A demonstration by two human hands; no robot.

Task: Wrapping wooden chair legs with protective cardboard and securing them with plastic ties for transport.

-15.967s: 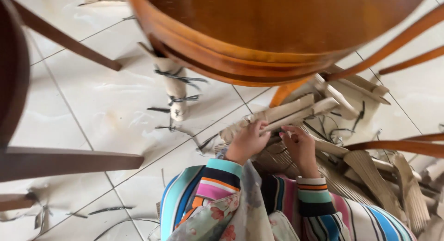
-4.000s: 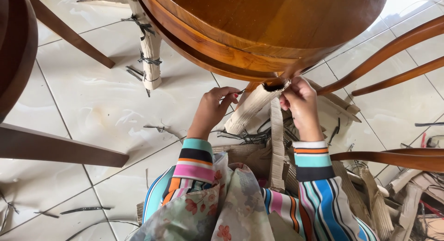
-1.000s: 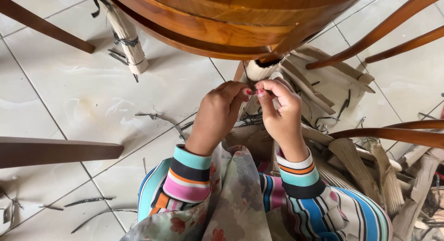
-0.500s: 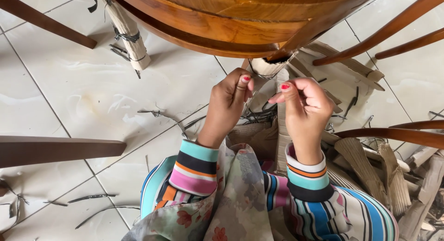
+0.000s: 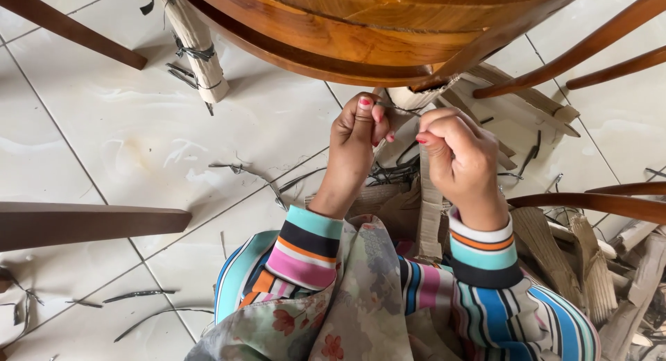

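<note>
My fingers are curled shut on both hands: my left hand (image 5: 357, 135) and right hand (image 5: 461, 156) each pinch one end of a thin dark strap (image 5: 399, 109), stretched between them just below the cardboard-wrapped leg (image 5: 414, 97) of the wooden chair (image 5: 361, 31). A second wrapped leg (image 5: 198, 45) stands well apart on the tiled floor (image 5: 125, 146). Cardboard strips (image 5: 555, 257) lie heaped at my right.

Pale glossy floor tiles (image 5: 104, 139) are reflecting soft daylight. Dark wooden chair rails (image 5: 83, 222) are crossing the left side, while a polished round wooden table (image 5: 361, 28) is looming overhead above scattered cardboard scraps (image 5: 555, 243).
</note>
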